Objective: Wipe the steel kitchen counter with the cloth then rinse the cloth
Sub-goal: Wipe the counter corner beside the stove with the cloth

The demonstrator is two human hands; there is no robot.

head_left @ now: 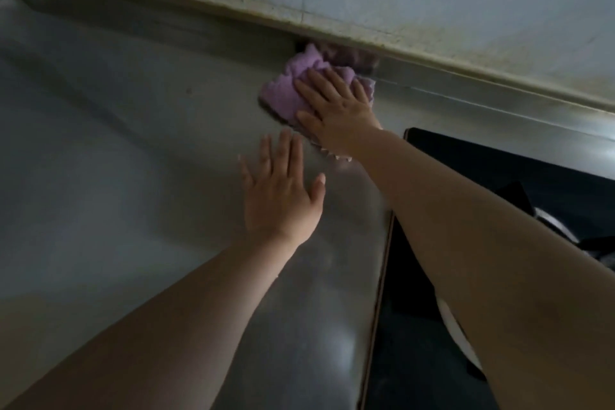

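A crumpled purple cloth point(286, 90) lies on the steel counter point(116, 160) near the back, up against the raised steel rim below the wall. My right hand point(336, 106) presses flat on the cloth with straight, spread fingers. My left hand point(283, 190) rests flat on the bare steel just in front of the cloth, fingers straight and spread, holding nothing. Part of the cloth is hidden under my right hand.
A black glass cooktop point(499, 170) with a burner grate point(565, 230) sits set into the counter at the right, under my right forearm. A stained wall edge point(366, 33) runs diagonally along the back. Bare steel stretches to the left.
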